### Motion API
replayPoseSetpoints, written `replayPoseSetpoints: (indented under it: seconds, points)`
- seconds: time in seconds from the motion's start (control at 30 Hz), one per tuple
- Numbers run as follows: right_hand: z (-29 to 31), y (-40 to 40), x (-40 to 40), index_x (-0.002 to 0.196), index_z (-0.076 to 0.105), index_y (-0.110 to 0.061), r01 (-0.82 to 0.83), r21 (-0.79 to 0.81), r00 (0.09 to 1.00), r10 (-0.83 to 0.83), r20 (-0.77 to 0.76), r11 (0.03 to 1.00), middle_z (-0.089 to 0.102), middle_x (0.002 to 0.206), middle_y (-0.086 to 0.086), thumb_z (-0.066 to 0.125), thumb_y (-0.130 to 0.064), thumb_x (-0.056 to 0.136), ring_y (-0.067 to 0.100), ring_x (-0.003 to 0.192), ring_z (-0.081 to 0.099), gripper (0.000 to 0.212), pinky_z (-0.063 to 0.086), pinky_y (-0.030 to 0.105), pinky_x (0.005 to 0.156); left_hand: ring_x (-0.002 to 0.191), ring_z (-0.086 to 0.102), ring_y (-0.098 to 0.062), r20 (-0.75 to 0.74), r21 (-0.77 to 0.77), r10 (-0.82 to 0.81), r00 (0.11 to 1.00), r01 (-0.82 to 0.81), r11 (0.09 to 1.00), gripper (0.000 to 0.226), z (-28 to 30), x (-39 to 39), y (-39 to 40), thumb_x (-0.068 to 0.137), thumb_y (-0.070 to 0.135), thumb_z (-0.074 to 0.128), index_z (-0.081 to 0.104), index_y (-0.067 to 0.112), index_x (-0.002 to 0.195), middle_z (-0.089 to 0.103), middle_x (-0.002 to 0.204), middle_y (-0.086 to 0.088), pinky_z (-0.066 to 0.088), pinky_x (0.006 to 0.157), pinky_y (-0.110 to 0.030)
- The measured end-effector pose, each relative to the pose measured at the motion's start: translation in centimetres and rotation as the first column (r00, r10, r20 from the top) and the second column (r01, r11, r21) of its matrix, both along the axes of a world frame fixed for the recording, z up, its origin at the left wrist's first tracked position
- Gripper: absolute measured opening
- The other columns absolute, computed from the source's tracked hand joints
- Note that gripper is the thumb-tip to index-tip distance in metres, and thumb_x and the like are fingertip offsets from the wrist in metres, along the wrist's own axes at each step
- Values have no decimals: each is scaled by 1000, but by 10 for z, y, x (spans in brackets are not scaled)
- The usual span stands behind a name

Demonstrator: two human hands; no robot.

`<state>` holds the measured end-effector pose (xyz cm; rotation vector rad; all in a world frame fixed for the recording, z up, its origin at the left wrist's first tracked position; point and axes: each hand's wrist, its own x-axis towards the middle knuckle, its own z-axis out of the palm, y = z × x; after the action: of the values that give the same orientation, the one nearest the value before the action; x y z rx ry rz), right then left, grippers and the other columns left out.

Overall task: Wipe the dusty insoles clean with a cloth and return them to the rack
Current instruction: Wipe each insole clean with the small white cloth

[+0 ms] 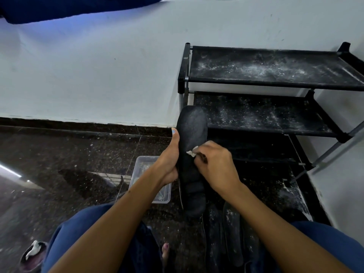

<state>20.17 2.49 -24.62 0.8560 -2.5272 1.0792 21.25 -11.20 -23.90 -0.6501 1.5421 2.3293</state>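
Left hand (170, 162) grips the long, black foam insole (192, 154) at its edge; right hand (213, 164) pinches a small white cloth (192, 152) against it. Apparently light and flexible; best supported mid-length.

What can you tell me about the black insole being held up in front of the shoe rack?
The long black foam-like insole is held lengthwise, rounded toe end pointing away toward the dusty black shoe rack, ribbed heel end nearest the person. Its toe area shows a pale dusty film. The left hand grips its left edge, while the right hand presses a small white cloth against its middle.
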Motion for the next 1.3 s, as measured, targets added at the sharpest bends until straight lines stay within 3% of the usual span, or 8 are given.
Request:
replayPoseSetpoints:
  seconds: [0.23, 0.4, 0.6, 0.7, 0.77, 0.9, 1.13, 1.3]
  points:
    - [-2, -8, 18, 87, 74, -12, -256, 106, 959, 239, 153, 961, 68, 86, 4, 64, -8, 75, 22, 75, 64, 15, 53, 35, 75, 80, 73, -22, -12, 45, 132, 991, -132, 990, 76, -8, -5, -7, 88, 68, 29, 57, 7, 124, 73, 97, -13, 58, 62, -29]
    - [2, -1, 20, 85, 76, -14, -444, 222, 823, 297, 484, 868, 73, 85, -1, 70, -12, 75, 2, 72, 60, 12, 48, 11, 69, 98, 68, -32, -7, 121, 106, 994, -105, 987, 85, -8, -7, -10, 83, 75, 24, 48, 10, 134, 68, 111, -20, 58, 76, -46]
    - [-2, 15, 19, 93, 72, -1, -612, 411, 493, -81, 867, 676, 72, 89, 13, 72, 1, 72, 23, 73, 68, 21, 59, 33, 72, 95, 68, -30, -33, 116, 129, 991, -124, 985, 84, -9, -9, -15, 85, 73, 22, 52, 8, 130, 67, 114, -19, 53, 86, -51]
    - [7, 37, -1, 92, 71, -2, -501, 353, 445, -115, 888, 790, 68, 79, 6, 69, 4, 74, 19, 70, 68, 20, 58, 26, 61, 95, 68, -29, -10, 50, 164, 986, -163, 985, 84, -14, -10, -18, 84, 73, 25, 58, 6, 123, 68, 110, -21, 53, 90, -46]
    - [9, 45, -13, 88, 68, -6, -292, 88, 431, 48, 901, 952, 66, 77, 4, 65, 9, 75, 11, 64, 66, 21, 52, 20, 52, 99, 68, -26, 15, -19, 172, 985, -172, 985, 83, -20, -11, -17, 82, 73, 30, 60, 7, 122, 69, 111, -17, 55, 88, -41]
    - [-11, 40, -14, 97, 71, -14, 4, -337, 279, 323, 904, 941, 65, 94, 7, 59, 14, 77, 7, 70, 62, 37, 50, 17, 55, 98, 67, -23, 99, -115, 104, 990, -93, 989, 77, -34, -8, 0, 86, 70, 28, 61, 8, 120, 68, 112, -12, 56, 72, -31]
    - [-76, 30, -7, 98, 68, 0, 67, -144, 135, 134, 982, 987, 68, 75, 7, 60, 4, 83, 11, 64, 66, 18, 56, 22, 62, 114, 59, -27, 284, -128, 115, 952, -81, 988, 100, -130, -13, 15, 65, 86, 45, 54, 10, 130, 58, 130, -12, 47, 100, -44]
    - [-142, 30, 7, 103, 66, 4, 117, 45, 51, -51, 997, 992, 63, 74, 7, 58, -1, 88, 12, 63, 61, 18, 53, 18, 50, 95, 62, -31, 496, -127, 32, 868, 36, 991, 61, -184, 8, 31, 89, 46, 56, 45, 4, 132, 58, 124, -16, 55, 66, -38]
